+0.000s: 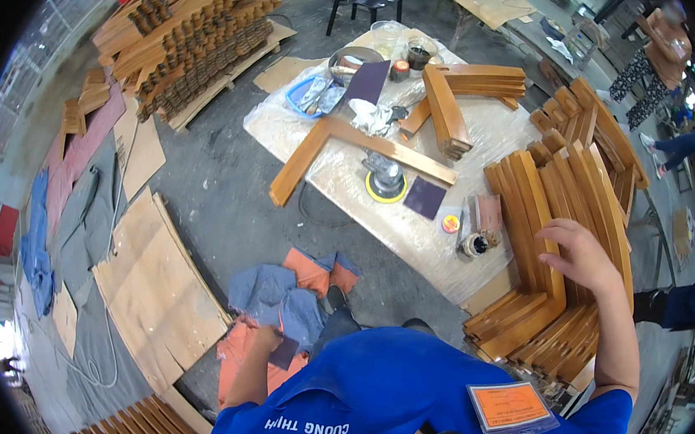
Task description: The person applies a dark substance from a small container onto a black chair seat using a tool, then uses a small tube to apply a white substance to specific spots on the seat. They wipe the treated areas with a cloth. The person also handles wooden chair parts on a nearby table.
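Observation:
Low at my left side, my left hand (267, 338) is closed on a small dark sheet of sandpaper (284, 354), above orange and blue-grey cloths (265, 290). My right hand (580, 259) is raised with its fingers curved and apart, holding nothing. It hovers over a stack of L-shaped brown wooden parts (530, 226); contact with them cannot be made out. On the plastic-covered table (345, 192) in front of me lies one angled wooden part (387, 149). Beside it are a round sander (385, 182) with a yellow-rimmed pad and a dark sandpaper square (425, 198).
More angled parts (448, 117) lie on the table's far side, near a blue basket (312, 96) and jars (421, 52). A small open pot (475, 245) stands near the right stack. Wood piles (201, 56) and a plywood sheet (159, 287) are leftward. People (668, 57) stand far right.

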### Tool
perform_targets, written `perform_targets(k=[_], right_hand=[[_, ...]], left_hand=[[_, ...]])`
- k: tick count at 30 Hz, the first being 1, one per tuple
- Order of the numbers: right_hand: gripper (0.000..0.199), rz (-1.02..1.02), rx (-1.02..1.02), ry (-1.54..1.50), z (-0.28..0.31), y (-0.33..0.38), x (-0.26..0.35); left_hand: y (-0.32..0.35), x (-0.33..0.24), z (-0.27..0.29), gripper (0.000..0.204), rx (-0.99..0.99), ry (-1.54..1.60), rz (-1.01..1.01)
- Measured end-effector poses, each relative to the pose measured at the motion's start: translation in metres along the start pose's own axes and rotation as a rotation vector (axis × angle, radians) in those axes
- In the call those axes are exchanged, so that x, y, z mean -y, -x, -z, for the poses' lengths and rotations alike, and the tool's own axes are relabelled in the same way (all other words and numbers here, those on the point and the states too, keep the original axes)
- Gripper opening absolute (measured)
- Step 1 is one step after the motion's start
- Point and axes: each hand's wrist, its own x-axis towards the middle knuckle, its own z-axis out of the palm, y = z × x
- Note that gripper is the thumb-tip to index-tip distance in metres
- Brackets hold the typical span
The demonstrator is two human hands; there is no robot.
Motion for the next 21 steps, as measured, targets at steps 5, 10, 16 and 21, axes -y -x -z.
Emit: perform_targets(k=[5, 10, 16, 21], right_hand=[[0.032, -0.06, 0.131, -0.101, -0.037, -0.051, -0.002], [0.021, -0.115, 0.093, -0.344, -0.071, -0.114, -0.032], [0.016, -0.141, -0.306, -0.712, -0.048, -0.279, -0.147], [0.017, -0.239, -0.641, -0.866, -0.025, -0.491, -0.263]], left_hand=[[-0.028, 0.05, -0.006, 0.037, 0.064, -0.068, -0.069], [-0.031, 0.052, 0.002, 0.031, 0.04, 0.056, -0.002], [-0.032, -0.009, 0.011, 0.029, 0.034, 0.209, 0.074], [-0.053, -0.052, 0.048, 0.028, 0.033, 0.269, 0.195]])
